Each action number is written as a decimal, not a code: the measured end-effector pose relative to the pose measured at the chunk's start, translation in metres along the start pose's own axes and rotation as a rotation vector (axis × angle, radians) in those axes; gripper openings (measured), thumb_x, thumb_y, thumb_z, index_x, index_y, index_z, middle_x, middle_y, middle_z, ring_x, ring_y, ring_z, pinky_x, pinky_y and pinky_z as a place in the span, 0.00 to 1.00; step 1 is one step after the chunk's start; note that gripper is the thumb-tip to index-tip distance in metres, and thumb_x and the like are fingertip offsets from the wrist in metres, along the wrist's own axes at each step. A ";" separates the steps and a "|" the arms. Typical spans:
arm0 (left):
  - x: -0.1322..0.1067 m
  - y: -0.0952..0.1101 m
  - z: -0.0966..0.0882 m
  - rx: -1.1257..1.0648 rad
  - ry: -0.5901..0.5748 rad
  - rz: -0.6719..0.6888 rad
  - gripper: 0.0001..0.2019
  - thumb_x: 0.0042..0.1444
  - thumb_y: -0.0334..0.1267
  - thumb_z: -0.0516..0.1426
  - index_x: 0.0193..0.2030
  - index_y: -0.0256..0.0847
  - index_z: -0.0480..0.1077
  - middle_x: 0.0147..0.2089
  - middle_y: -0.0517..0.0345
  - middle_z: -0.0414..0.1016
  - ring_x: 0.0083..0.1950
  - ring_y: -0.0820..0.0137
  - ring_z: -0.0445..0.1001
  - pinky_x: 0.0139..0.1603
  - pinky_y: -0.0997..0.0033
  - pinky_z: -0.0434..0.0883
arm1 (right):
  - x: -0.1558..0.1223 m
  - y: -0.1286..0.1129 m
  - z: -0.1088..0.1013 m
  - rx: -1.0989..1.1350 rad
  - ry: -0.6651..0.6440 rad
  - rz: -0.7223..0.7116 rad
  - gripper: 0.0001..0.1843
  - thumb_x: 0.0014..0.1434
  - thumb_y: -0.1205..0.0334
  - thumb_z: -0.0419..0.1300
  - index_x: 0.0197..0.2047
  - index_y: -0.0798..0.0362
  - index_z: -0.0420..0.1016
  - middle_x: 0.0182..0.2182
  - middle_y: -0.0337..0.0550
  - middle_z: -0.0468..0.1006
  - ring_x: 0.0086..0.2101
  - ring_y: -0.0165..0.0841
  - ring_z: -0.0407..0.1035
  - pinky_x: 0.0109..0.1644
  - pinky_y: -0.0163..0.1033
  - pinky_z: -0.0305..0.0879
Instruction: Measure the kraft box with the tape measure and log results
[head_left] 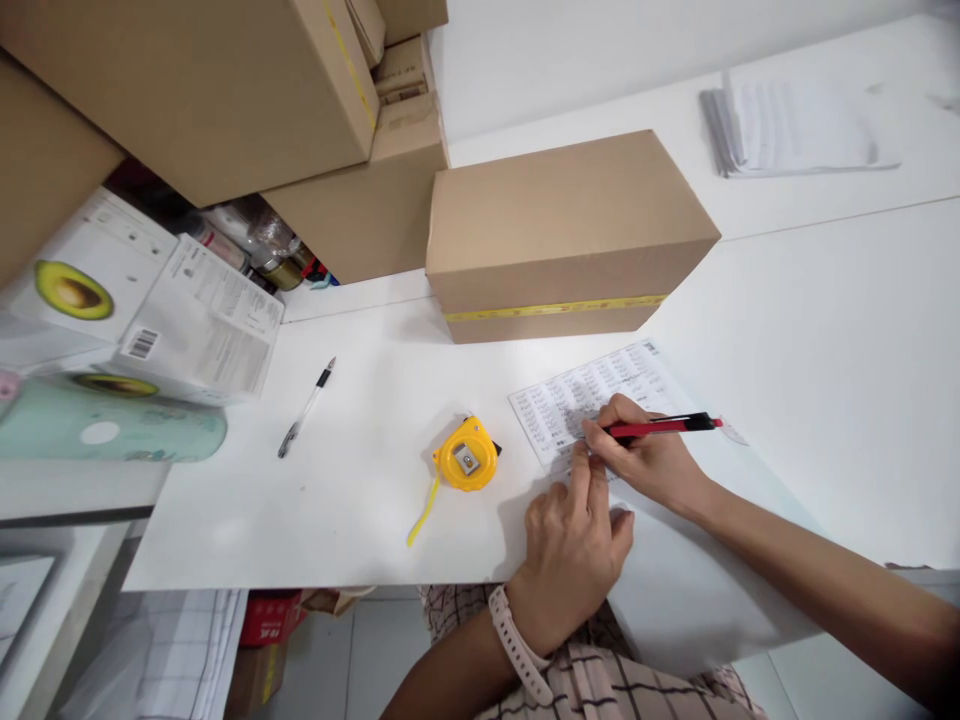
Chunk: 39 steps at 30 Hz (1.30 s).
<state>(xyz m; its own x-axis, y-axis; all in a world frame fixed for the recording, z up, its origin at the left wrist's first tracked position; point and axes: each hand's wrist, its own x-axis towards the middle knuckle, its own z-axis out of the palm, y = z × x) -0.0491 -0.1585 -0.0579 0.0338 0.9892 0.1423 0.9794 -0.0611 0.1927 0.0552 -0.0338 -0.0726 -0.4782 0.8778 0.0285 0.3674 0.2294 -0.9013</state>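
Note:
My right hand [652, 460] grips a red and black pen [660, 425], its tip end hidden by my fingers over a printed sheet of paper [574, 395]. Rows of small text or marks fill the sheet, too fine to read. My left hand [566, 535], with a pale watch band on the wrist, rests on the sheet's near edge with fingers stretched out, close to the right fingertips. Left of it lies a yellow tape measure [469, 455] with a short length of tape sticking out.
Behind the sheet stands a closed cardboard box [570, 225] with yellow tape. A clear and black pen [307, 405] lies on the white table [360, 510]. Avocado-print boxes [206, 320], a mint bottle [142, 420] and stacked cartons [225, 90] crowd the left. Papers [806, 125] lie back right.

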 end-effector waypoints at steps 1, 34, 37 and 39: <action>0.000 0.000 0.000 0.001 -0.004 -0.002 0.27 0.65 0.45 0.57 0.65 0.31 0.66 0.69 0.43 0.67 0.39 0.66 0.79 0.36 0.64 0.80 | 0.000 0.000 0.000 0.007 -0.004 0.004 0.18 0.65 0.51 0.58 0.27 0.49 0.60 0.21 0.35 0.64 0.23 0.29 0.59 0.26 0.38 0.58; 0.000 0.000 -0.003 0.013 -0.037 0.021 0.28 0.65 0.44 0.57 0.68 0.34 0.63 0.71 0.48 0.64 0.42 0.67 0.79 0.38 0.65 0.80 | 0.001 -0.004 -0.001 0.025 0.038 0.035 0.18 0.63 0.53 0.60 0.26 0.48 0.59 0.22 0.35 0.64 0.24 0.30 0.59 0.28 0.39 0.59; 0.001 0.000 -0.004 0.011 -0.039 0.019 0.28 0.64 0.44 0.58 0.68 0.34 0.63 0.71 0.48 0.64 0.42 0.67 0.79 0.37 0.66 0.79 | 0.001 -0.003 -0.001 0.016 0.052 0.036 0.17 0.63 0.55 0.60 0.26 0.48 0.59 0.22 0.35 0.63 0.24 0.30 0.59 0.28 0.39 0.58; 0.001 0.000 -0.005 0.011 -0.046 0.019 0.28 0.64 0.44 0.58 0.68 0.35 0.64 0.71 0.48 0.64 0.42 0.67 0.79 0.36 0.66 0.79 | 0.001 -0.002 -0.001 0.015 0.055 0.025 0.17 0.63 0.55 0.60 0.26 0.48 0.59 0.22 0.35 0.63 0.24 0.29 0.58 0.27 0.38 0.58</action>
<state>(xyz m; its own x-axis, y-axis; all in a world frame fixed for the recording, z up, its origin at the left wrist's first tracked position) -0.0502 -0.1579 -0.0532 0.0609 0.9930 0.1011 0.9806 -0.0784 0.1794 0.0542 -0.0332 -0.0701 -0.4246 0.9049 0.0294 0.3662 0.2014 -0.9085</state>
